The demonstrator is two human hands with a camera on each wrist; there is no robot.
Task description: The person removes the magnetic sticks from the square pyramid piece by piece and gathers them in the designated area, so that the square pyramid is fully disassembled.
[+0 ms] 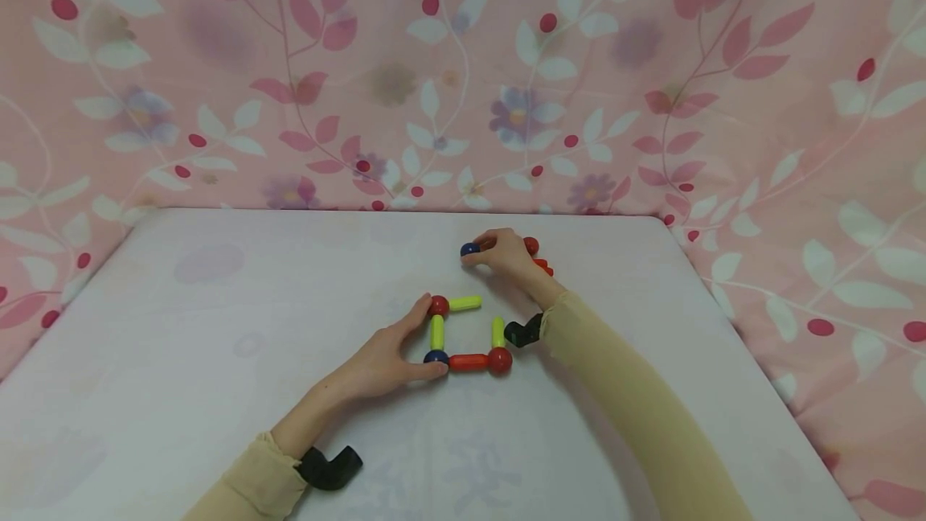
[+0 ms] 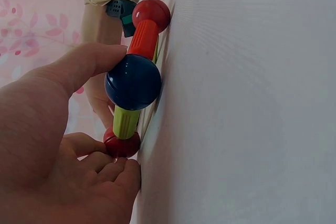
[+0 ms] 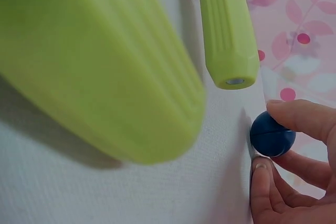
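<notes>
Magnetic rods and balls form an open-sided frame on the white table. My left hand (image 1: 382,362) spans its left side, thumb on a dark blue ball (image 2: 133,82) and fingers against a red ball (image 1: 438,305), a yellow-green rod (image 1: 437,333) between them. From the blue ball a red rod (image 1: 469,362) runs to another red ball (image 1: 499,361). Two more yellow-green rods, an upper one (image 1: 465,303) and a right one (image 1: 497,331), each have a free end. Beyond the frame, my right hand (image 1: 506,252) pinches a loose blue ball (image 3: 272,135) at the tabletop.
Behind my right hand lie a red ball (image 1: 531,246) and red pieces (image 1: 544,266), partly hidden. The white table (image 1: 217,328) ends at a pink floral cloth (image 1: 463,103) at the back. A black wrist device (image 1: 524,331) sits close to the frame's right rod.
</notes>
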